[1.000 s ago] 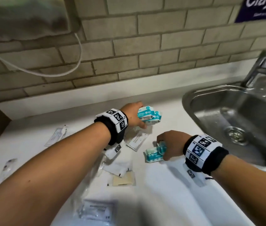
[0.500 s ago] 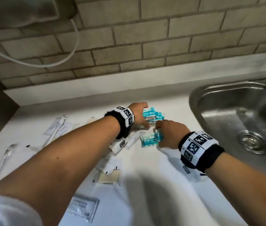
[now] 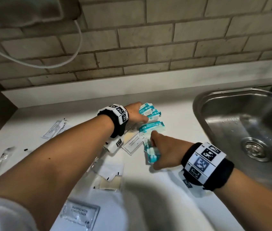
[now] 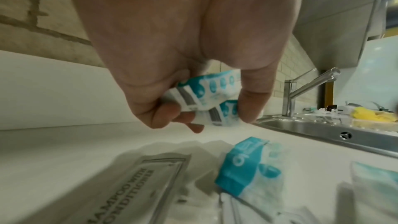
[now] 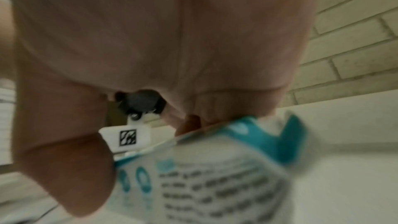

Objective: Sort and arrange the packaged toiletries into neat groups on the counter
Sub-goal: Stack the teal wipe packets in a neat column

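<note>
My left hand [image 3: 139, 114] holds two teal-and-white packets [image 3: 149, 111] just above the white counter [image 3: 173, 114] near the back wall; the left wrist view shows thumb and fingers pinching the two packets [image 4: 206, 106]. One more teal packet [image 3: 152, 129] lies flat right in front of them. Closer to me, my right hand [image 3: 156, 151] grips another teal packet [image 3: 152, 155], which looks blurred in the right wrist view [image 5: 215, 176]. A shampoo sachet [image 3: 132, 142] lies between my hands.
The steel sink [image 3: 203, 124] and its faucet [image 4: 301, 91] bound the right. Spread over the left and near counter are a white bar [image 3: 113, 145], soap sachets [image 3: 110, 180], another shampoo sachet [image 3: 80, 212], a toothbrush packet [image 3: 55, 130] and a clear packet [image 3: 3, 157].
My right hand has drawn back toward me with a teal packet in it. One teal packet now lies on the counter in front of the left hand, which stayed put.
</note>
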{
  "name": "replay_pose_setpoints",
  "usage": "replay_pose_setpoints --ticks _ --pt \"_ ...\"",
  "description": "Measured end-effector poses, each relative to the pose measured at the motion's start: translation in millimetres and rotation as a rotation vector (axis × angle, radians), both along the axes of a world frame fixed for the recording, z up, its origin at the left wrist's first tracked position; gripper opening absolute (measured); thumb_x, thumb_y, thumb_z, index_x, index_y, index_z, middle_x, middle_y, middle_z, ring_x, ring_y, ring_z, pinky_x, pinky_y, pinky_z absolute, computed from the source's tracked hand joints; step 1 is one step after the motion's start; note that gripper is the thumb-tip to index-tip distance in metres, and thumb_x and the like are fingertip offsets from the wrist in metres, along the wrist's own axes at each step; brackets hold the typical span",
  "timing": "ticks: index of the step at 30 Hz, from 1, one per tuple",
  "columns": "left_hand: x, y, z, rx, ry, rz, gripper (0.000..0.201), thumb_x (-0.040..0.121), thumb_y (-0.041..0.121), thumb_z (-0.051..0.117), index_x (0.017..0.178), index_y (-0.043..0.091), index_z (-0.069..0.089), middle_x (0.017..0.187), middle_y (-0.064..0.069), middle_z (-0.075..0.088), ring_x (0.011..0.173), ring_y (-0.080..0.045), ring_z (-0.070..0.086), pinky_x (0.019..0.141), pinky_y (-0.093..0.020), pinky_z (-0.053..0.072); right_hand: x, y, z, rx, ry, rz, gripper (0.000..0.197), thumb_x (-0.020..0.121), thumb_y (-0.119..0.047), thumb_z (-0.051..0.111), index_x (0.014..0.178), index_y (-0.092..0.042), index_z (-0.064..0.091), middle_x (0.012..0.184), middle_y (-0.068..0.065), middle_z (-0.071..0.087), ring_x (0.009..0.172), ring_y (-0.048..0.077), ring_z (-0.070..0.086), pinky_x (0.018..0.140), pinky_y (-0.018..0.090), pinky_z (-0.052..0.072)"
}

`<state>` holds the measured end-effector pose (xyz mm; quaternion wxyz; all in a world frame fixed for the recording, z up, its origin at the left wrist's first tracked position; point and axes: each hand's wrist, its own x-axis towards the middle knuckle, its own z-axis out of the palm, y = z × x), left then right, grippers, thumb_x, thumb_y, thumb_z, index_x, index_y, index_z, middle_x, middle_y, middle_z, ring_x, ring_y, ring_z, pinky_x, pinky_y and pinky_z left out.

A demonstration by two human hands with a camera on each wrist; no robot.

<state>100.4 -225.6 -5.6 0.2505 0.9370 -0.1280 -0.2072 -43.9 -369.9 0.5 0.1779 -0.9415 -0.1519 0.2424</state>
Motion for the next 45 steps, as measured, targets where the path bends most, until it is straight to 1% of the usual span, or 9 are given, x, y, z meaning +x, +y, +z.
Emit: replay_pose_setpoints --ticks 5,13,17,21,25,28,32,38,45 --pt "7.5 -0.3 -6.1 0.081 -0.087 -0.032 0.038 0.08 0.031 0.074 0.109 0.019 0.053 0.099 0.002 0.064 0.083 -0.017 0.06 0.068 -0.025 0.043 -7.4 1.8 -15.1 -0.056 -0.067 0.054 0.048 0.064 -0.034 0.081 0.096 -0.025 0.047 0.102 -0.004 0.056 0.087 0.016 0.055 0.073 0.029 0.05" --pt "9.6 -4.7 -11.4 -0.042 0.057 -0.014 0.025 0.076 0.02 0.081 0.093 0.021 0.061 0.08 0.007 0.069 0.065 -0.006 0.062 0.045 -0.016 0.046 4.9 -5.9 -15.3 -0.076 -0.123 0.069 0.043 0.063 -0.034 0.083 0.098 -0.029 0.057 0.094 -0.013 0.049 0.086 0.011 0.048 0.072 0.026 0.043" --pt "5.9 -10.2 -13.1 -0.036 0.163 -0.094 0.032 0.071 0.021 0.084 0.096 0.013 0.065 0.09 -0.003 0.073 0.076 -0.019 0.068 0.07 -0.029 0.054 11.9 -8.2 -14.8 -0.094 -0.062 0.034 0.044 0.059 -0.035 0.086 0.089 -0.029 0.054 0.085 -0.011 0.058 0.079 0.014 0.055 0.067 0.029 0.046" --pt "3.5 -11.7 -12.9 -0.023 0.252 -0.138 0.031 0.07 0.023 0.085 0.092 0.016 0.065 0.093 -0.009 0.073 0.071 -0.018 0.065 0.07 -0.033 0.052 17.2 -12.3 -7.0 -0.044 0.006 -0.01 0.045 0.058 -0.045 0.085 0.087 -0.026 0.057 0.085 -0.008 0.065 0.079 0.016 0.06 0.074 0.034 0.051" --pt "9.4 -14.8 -4.8 0.055 0.076 -0.096 0.023 0.086 0.033 0.063 0.097 0.013 0.061 0.092 -0.005 0.063 0.08 -0.021 0.058 0.07 -0.027 0.046 29.6 -16.8 3.2 -0.002 -0.137 -0.09 0.032 0.077 -0.047 0.072 0.097 -0.024 0.065 0.097 -0.004 0.067 0.09 0.017 0.062 0.083 0.035 0.052" --pt "15.9 -23.2 2.4 0.022 0.023 0.011 0.023 0.1 0.02 0.037 0.086 0.009 0.052 0.1 -0.021 0.055 0.08 -0.023 0.047 0.064 -0.03 0.035 42.0 -18.5 4.1 -0.072 -0.233 -0.099 0.048 0.084 -0.042 0.067 0.127 -0.024 0.058 0.125 0.0 0.056 0.114 0.019 0.052 0.096 0.035 0.047" --pt "22.9 -27.5 -0.6 0.097 -0.002 -0.032 0.037 0.097 0.012 0.04 0.133 0.009 0.049 0.134 -0.014 0.054 0.116 -0.027 0.054 0.089 -0.029 0.043 46.4 -15.8 -2.9 -0.149 -0.116 -0.08 0.063 0.085 -0.043 0.064 0.141 -0.023 0.044 0.141 -0.001 0.044 0.124 0.019 0.045 0.103 0.038 0.043" --pt "27.4 -23.1 -17.9 -0.042 0.107 -0.067 0.018 0.092 0.006 0.058 0.109 0.011 0.061 0.106 -0.01 0.068 0.08 -0.019 0.063 0.067 -0.031 0.053 37.7 -20.3 -9.5 -0.158 -0.118 -0.025 0.051 0.093 -0.038 0.054 0.138 -0.017 0.046 0.148 0.004 0.036 0.128 0.025 0.041 0.106 0.038 0.038" --pt "21.2 -11.1 -15.2 -0.062 0.098 -0.134 0.026 0.092 0.011 0.061 0.117 0.01 0.067 0.101 -0.002 0.07 0.068 -0.003 0.059 0.061 -0.016 0.046 31.6 -20.2 -11.2 -0.123 -0.145 -0.032 0.048 0.093 -0.038 0.056 0.136 -0.019 0.05 0.144 0.004 0.039 0.126 0.023 0.041 0.105 0.038 0.04"
